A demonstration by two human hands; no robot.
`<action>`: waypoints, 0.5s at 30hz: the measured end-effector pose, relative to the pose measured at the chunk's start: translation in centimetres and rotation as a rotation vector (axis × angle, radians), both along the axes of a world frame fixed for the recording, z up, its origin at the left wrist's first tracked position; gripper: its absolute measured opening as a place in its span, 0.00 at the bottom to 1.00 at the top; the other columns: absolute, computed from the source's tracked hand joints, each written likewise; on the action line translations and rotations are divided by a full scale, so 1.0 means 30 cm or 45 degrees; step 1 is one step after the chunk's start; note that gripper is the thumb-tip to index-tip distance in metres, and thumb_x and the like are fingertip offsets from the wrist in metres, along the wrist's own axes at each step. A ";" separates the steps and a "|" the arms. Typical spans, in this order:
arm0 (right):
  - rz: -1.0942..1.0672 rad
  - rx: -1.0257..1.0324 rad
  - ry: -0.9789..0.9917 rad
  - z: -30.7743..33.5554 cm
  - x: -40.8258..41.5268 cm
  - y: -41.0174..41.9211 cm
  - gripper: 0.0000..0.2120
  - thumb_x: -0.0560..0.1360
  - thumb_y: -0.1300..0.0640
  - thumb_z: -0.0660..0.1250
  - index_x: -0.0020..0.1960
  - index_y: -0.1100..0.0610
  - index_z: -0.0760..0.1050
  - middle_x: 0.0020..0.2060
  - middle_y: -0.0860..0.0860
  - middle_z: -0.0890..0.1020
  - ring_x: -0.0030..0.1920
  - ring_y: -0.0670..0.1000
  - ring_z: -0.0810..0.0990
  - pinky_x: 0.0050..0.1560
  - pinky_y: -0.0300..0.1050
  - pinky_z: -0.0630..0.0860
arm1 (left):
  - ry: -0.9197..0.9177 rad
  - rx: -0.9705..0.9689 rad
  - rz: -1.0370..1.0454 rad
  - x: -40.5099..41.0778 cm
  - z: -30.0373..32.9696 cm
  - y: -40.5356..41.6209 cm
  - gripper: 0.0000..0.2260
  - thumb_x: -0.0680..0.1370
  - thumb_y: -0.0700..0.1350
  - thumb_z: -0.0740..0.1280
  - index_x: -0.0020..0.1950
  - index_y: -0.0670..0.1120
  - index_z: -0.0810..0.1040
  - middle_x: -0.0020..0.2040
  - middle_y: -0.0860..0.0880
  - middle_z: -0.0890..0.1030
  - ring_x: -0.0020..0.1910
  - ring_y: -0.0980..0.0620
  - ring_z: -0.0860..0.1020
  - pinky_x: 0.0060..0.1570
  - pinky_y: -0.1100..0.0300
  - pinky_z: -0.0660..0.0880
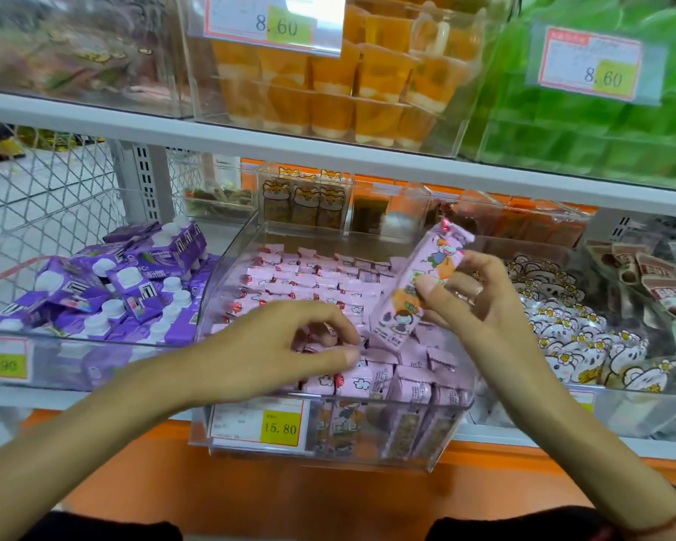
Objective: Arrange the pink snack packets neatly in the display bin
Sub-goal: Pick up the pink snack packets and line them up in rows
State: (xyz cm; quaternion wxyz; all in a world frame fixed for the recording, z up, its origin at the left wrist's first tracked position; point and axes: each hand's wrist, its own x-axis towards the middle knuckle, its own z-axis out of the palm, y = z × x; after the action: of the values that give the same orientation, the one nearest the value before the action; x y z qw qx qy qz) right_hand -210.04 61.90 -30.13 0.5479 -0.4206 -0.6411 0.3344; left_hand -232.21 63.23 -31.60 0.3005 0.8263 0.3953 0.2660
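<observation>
Right now I see my right hand (481,302) pinching one pink packet (418,283) between thumb and fingers, holding it tilted above the right half of the clear display bin (451,435); its lower end hangs just over the packets (313,275) already in that bin, its red-tipped upper end leans away toward the bin's far right corner. My left hand (274,345) sits over the front-middle of the bin, fingers curled down with the tips touching the packets there; whether it actually grips one I cannot tell. Rows of pink packets fill the back of the bin, and more stand upright against its front wall. A yellow price tag (280,427) reading 15.80 is fixed to the bin's front. Left of the bin lie purple cartons (106,290) with white caps; right of it, white flowered packets (570,337)
</observation>
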 end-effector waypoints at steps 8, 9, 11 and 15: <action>0.102 0.074 -0.330 -0.027 -0.040 -0.043 0.27 0.73 0.49 0.65 0.67 0.35 0.58 0.44 0.43 0.73 0.43 0.42 0.83 0.46 0.34 0.78 | 0.276 0.156 -0.036 -0.003 -0.013 0.023 0.08 0.73 0.58 0.69 0.49 0.59 0.81 0.52 0.62 0.78 0.51 0.62 0.76 0.54 0.54 0.73; 0.120 0.064 -0.394 -0.024 -0.036 -0.045 0.24 0.74 0.51 0.65 0.66 0.36 0.61 0.45 0.43 0.73 0.43 0.42 0.82 0.46 0.36 0.78 | 0.277 0.145 -0.042 -0.002 -0.012 0.023 0.07 0.73 0.58 0.69 0.49 0.59 0.81 0.52 0.62 0.78 0.51 0.62 0.76 0.53 0.54 0.73; 0.137 0.045 -0.501 -0.012 -0.017 -0.047 0.21 0.75 0.52 0.66 0.63 0.38 0.63 0.46 0.46 0.73 0.42 0.44 0.82 0.46 0.41 0.80 | 0.277 0.130 -0.055 -0.001 -0.009 0.022 0.07 0.73 0.57 0.69 0.49 0.59 0.81 0.52 0.61 0.78 0.51 0.60 0.76 0.53 0.53 0.74; 0.183 -0.006 -0.584 0.021 0.036 -0.051 0.17 0.71 0.49 0.69 0.55 0.40 0.65 0.44 0.47 0.73 0.37 0.45 0.82 0.42 0.45 0.80 | 0.264 0.112 -0.051 -0.002 -0.005 0.019 0.07 0.73 0.56 0.69 0.49 0.58 0.81 0.51 0.58 0.78 0.51 0.58 0.77 0.54 0.52 0.74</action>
State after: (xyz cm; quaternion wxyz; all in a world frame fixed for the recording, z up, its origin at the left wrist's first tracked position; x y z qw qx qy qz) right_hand -208.96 60.38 -29.52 0.3617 -0.4401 -0.7764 0.2696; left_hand -232.27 63.80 -31.76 0.2266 0.8694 0.3958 0.1900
